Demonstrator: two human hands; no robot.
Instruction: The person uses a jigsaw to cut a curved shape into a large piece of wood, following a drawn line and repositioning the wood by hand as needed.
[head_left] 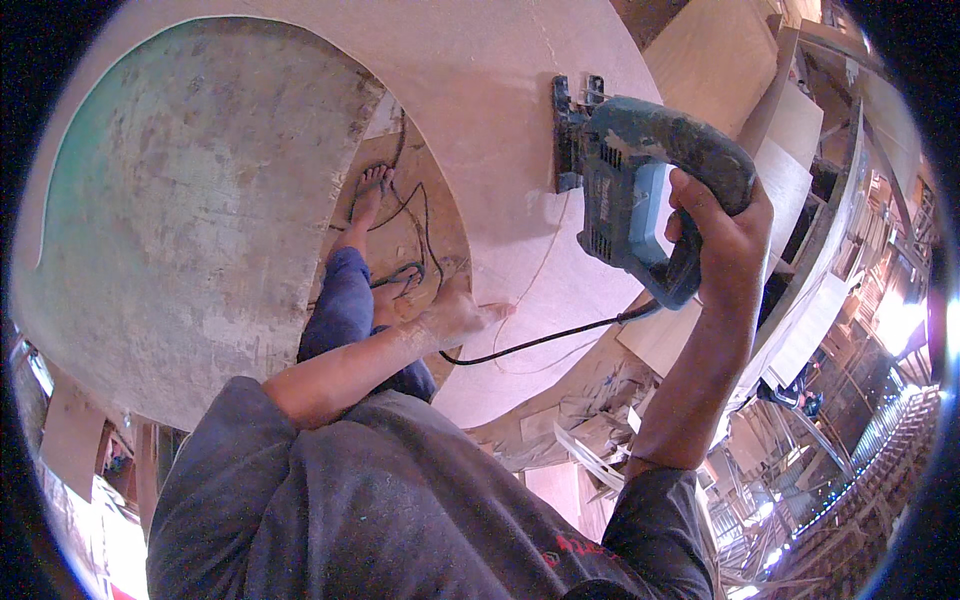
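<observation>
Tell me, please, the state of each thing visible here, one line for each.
Jigsaw: held; running or stopped, cannot tell.
Right hand: closed on the jigsaw.
Pale sheet: cut to a curved edge.
Left hand: at that edge; gripping or resting, cannot tell.
Cord: slack, curving.
Worn board: scuffed, stained.

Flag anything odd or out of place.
A dark cord lies in loose loops beside a bare foot, untidy and a possible trip hazard. The jigsaw in the right hand looks smeared and scuffed, perhaps from dust or wear.
</observation>
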